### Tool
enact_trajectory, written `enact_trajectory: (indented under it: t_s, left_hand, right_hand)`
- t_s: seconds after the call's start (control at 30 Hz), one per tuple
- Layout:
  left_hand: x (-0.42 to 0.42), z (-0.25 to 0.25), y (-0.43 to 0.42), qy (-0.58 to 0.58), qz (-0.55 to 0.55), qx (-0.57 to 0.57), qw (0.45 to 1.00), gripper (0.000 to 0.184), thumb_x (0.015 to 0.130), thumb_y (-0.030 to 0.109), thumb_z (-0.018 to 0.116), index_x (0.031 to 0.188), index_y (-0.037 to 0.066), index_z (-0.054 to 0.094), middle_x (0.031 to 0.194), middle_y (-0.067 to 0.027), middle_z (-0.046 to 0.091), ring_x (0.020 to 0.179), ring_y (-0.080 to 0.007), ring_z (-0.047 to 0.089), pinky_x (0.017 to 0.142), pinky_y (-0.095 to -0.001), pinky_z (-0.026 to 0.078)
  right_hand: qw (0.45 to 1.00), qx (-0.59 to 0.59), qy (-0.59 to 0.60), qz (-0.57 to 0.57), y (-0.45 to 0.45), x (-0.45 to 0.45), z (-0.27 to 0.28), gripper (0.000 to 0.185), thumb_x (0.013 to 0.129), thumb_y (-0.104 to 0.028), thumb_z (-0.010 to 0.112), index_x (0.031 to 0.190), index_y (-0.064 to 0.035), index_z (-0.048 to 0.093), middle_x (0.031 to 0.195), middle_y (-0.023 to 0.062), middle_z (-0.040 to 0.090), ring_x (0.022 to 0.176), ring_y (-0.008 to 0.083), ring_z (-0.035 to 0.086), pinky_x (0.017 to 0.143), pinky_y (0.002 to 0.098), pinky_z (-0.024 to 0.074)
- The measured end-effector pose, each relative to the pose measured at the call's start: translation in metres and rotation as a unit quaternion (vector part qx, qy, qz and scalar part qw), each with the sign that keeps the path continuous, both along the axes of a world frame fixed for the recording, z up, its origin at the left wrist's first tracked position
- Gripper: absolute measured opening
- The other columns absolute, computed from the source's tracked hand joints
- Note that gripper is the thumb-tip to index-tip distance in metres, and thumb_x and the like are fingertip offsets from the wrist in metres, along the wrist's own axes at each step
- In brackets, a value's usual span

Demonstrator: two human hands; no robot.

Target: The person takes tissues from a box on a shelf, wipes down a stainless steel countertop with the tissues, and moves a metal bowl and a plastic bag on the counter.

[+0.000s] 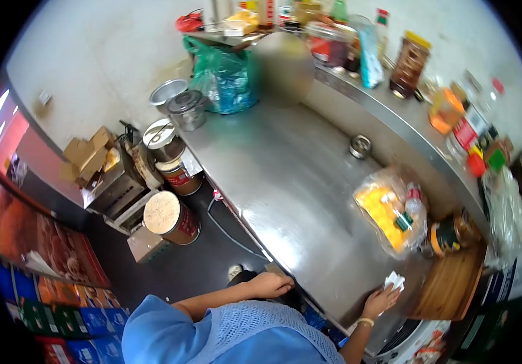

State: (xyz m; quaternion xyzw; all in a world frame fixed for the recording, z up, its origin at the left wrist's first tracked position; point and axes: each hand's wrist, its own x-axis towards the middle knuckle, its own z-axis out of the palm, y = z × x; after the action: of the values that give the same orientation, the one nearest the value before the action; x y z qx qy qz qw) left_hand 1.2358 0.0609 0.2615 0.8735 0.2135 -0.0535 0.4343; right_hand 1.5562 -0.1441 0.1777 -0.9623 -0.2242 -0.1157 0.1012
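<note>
My right hand [383,300] is on the steel tabletop [273,182] near its right end, with a crumpled white tissue [395,281] under and beyond its fingers. A band circles that wrist. Close by, the wooden board [446,285] lies to the right of this hand. Bent across in front of my body, my left arm ends at the table's front edge, where my left hand [271,284] is loosely curled with nothing visible in it.
Farther along the table lie a clear plastic bag with yellow contents [379,209] and a small metal tin [360,146]. A green plastic bag [221,76] and a lidded metal pot [187,109] stand at the far end. Jars and bottles line the shelf [358,85]. Tubs [164,213] stand on the floor.
</note>
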Motion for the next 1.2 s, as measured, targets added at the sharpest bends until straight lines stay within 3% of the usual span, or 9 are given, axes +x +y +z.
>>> enact_trajectory:
  t_s: [0.13, 0.2, 0.27, 0.43, 0.53, 0.63, 0.9, 1.13, 1.2]
  left_hand:
    - [-0.025, -0.009, 0.028, -0.033, 0.009, -0.021, 0.999, 0.028, 0.09, 0.025, 0.047, 0.108, 0.008, 0.058, 0.098, -0.0144, 0.065, 0.09, -0.0326, 0.062, 0.077, -0.0419, 0.049]
    - [-0.045, -0.014, 0.048, -0.032, 0.018, -0.022, 0.999, 0.028, 0.089, 0.025, 0.048, 0.108, 0.007, 0.058, 0.1, -0.0141, 0.064, 0.092, -0.0321, 0.062, 0.078, -0.0417, 0.049]
    - [-0.074, -0.023, 0.073, -0.072, 0.034, -0.015, 0.997, 0.028, 0.089, 0.025, 0.048, 0.109, 0.007, 0.058, 0.101, -0.0142, 0.064, 0.092, -0.0322, 0.062, 0.078, -0.0418, 0.049]
    - [-0.164, -0.026, 0.15, -0.083, 0.081, 0.008, 0.993, 0.028, 0.089, 0.025, 0.049, 0.107, 0.006, 0.058, 0.101, -0.0145, 0.064, 0.091, -0.0323, 0.062, 0.078, -0.0415, 0.049]
    - [-0.224, -0.025, 0.185, -0.075, 0.154, 0.03, 0.985, 0.028, 0.089, 0.025, 0.049, 0.106, 0.006, 0.058, 0.099, -0.0142, 0.064, 0.091, -0.032, 0.062, 0.078, -0.0415, 0.049]
    - [-0.276, -0.029, 0.21, -0.036, 0.241, 0.026, 0.969, 0.031, 0.09, 0.027, 0.048, 0.111, 0.006, 0.059, 0.1, -0.0126, 0.066, 0.091, -0.0302, 0.063, 0.077, -0.0389, 0.05]
    - [-0.338, -0.047, 0.249, -0.034, 0.345, -0.05, 0.937, 0.031, 0.088, 0.025, 0.052, 0.11, 0.005, 0.058, 0.095, -0.0125, 0.066, 0.088, -0.0287, 0.064, 0.076, -0.0378, 0.05]
    - [-0.341, -0.065, 0.333, -0.102, 0.416, -0.068, 0.901, 0.03, 0.088, 0.024, 0.053, 0.108, 0.004, 0.061, 0.093, -0.0128, 0.067, 0.083, -0.0275, 0.065, 0.073, -0.0357, 0.051]
    - [-0.342, -0.07, 0.369, -0.103, 0.447, -0.084, 0.884, 0.024, 0.09, 0.014, 0.052, 0.109, 0.002, 0.06, 0.095, -0.0092, 0.067, 0.084, -0.0177, 0.065, 0.074, -0.0297, 0.05]
  right_hand:
    - [0.99, 0.097, -0.011, 0.097, 0.038, -0.055, 0.007, 0.048, 0.081, -0.004, 0.051, 0.129, 0.0007, 0.044, 0.14, 0.0259, 0.033, 0.13, 0.0424, 0.029, 0.108, 0.0494, 0.0215]
    - [0.99, 0.083, -0.021, 0.109, 0.074, -0.095, 0.008, 0.046, 0.081, -0.004, 0.051, 0.126, 0.0022, 0.047, 0.139, 0.0258, 0.035, 0.129, 0.0413, 0.032, 0.108, 0.0469, 0.0247]
    - [0.961, 0.182, 0.123, 0.168, 0.115, -0.137, 0.009, 0.042, 0.082, -0.006, 0.05, 0.122, 0.0045, 0.049, 0.134, 0.0295, 0.039, 0.124, 0.0436, 0.037, 0.105, 0.047, 0.0279]
    - [0.9, 0.245, 0.14, 0.333, 0.248, -0.235, 0.032, 0.032, 0.081, -0.002, 0.049, 0.111, 0.0052, 0.056, 0.118, 0.0241, 0.054, 0.107, 0.0378, 0.054, 0.094, 0.0421, 0.0419]
    - [0.855, 0.25, 0.282, 0.356, 0.323, -0.283, 0.043, 0.03, 0.082, -0.003, 0.05, 0.111, 0.0029, 0.057, 0.112, 0.0224, 0.058, 0.096, 0.035, 0.06, 0.085, 0.0399, 0.0474]
    - [0.845, 0.211, 0.205, 0.447, 0.383, -0.315, 0.041, 0.025, 0.083, -0.005, 0.052, 0.106, 0.0001, 0.06, 0.101, 0.0197, 0.063, 0.085, 0.0324, 0.063, 0.075, 0.0379, 0.0505]
    - [0.796, 0.153, 0.273, 0.518, 0.49, -0.38, 0.045, 0.018, 0.085, -0.009, 0.053, 0.096, -0.0026, 0.065, 0.087, 0.0169, 0.066, 0.078, 0.0315, 0.065, 0.071, 0.0373, 0.051]
    - [0.772, 0.163, 0.305, 0.533, 0.588, -0.388, 0.025, 0.017, 0.086, -0.006, 0.053, 0.097, -0.0004, 0.064, 0.079, 0.0141, 0.067, 0.067, 0.0216, 0.067, 0.063, 0.0306, 0.0521]
    - [0.764, 0.173, 0.317, 0.534, 0.618, -0.383, 0.021, 0.017, 0.087, -0.007, 0.052, 0.098, -0.0002, 0.064, 0.079, 0.0138, 0.068, 0.068, 0.0207, 0.067, 0.063, 0.03, 0.0522]
